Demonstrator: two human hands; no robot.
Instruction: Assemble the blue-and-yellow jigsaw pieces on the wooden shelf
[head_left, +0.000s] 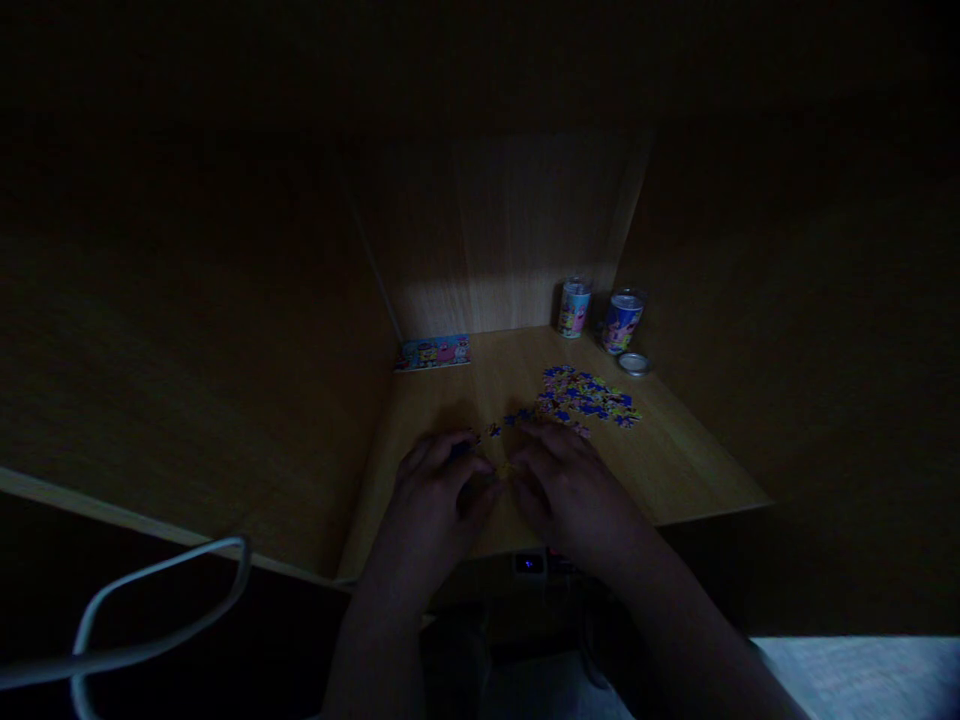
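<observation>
— Head view: where are the hands?
— Left hand and right hand meet, fingers curled, over a puzzle piece near the desk front edge; grip too dark to tell
— Around them?
— Piece pile just beyond the right hand; pale can, blue can, lid, picture card farther back

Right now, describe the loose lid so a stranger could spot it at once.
Start at the lit wooden desk and go to its far right corner. In front of the right-hand tin of the two standing there lies the lid. It is the only flat, silvery disc, unlike the printed tins and blue puzzle pieces.
</observation>
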